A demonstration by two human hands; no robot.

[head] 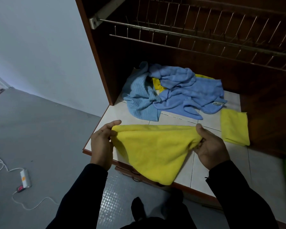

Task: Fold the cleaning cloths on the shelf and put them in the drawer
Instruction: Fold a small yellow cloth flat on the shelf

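Yellow cloth [149, 146] held over the front edge of the tiled shelf [116, 111], lower corner hanging past it. Left hand [102, 144] grip pinched closed on the cloth's left corner, right hand [210, 146] grip closed on its right corner. Folded yellow cloth [234, 127] lies on the shelf just right. Blue cloths [177, 90] crumpled in a heap behind. Wire rack [205, 37] above.
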